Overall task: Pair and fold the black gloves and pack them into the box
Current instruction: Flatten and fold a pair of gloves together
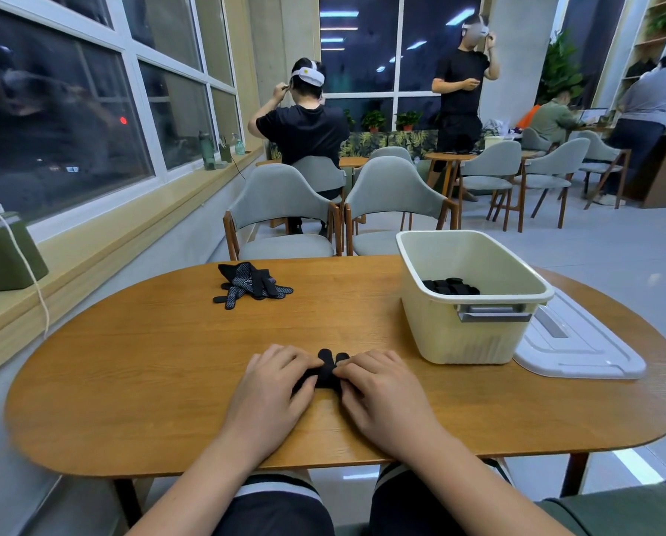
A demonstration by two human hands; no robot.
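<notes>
Left hand and right hand gripped folded black gloves on the table; cream box stood nearby.

A wooden worktop with rounded ends fills the near part of the scene. Two grey chairs with wooden frames stand side by side at its far edge. On the window sill to the left sits a green case, with a white cord hanging from it over the sill's edge. Farther along the sill stands a green bottle. Far off, a seated person in black faces away, and another person stands to the right.
</notes>
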